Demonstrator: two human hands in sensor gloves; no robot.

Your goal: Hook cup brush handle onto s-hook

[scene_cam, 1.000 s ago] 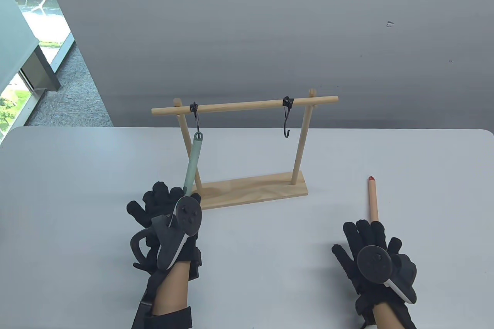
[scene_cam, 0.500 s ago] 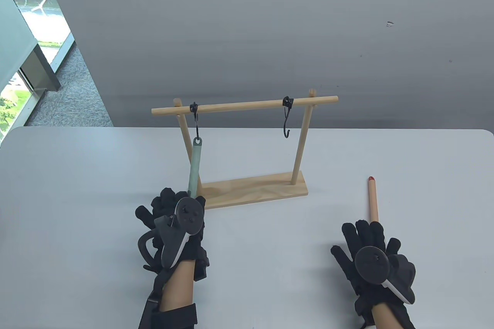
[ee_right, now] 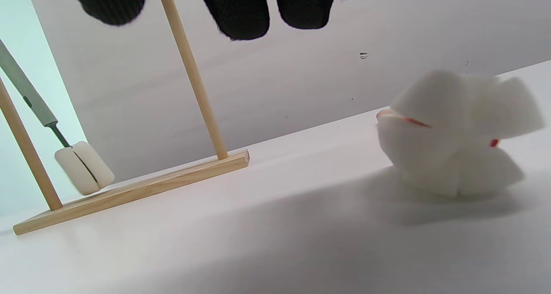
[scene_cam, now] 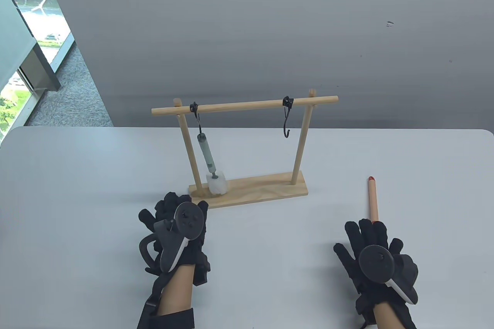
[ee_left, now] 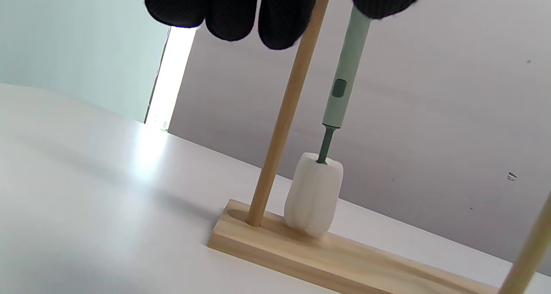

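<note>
On s-hook, green-handled cup brush, white sponge head

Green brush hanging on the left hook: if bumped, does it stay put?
Likely swings: the green brush hangs freely from the left s-hook, no hand on it. Its sponge head looks soft, so probably light. The open hook may let it lift off.

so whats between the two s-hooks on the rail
Nothing hangs between them in the table view: only bare rail runs from the left s-hook, carrying the green cup brush, to the empty right s-hook.
</note>
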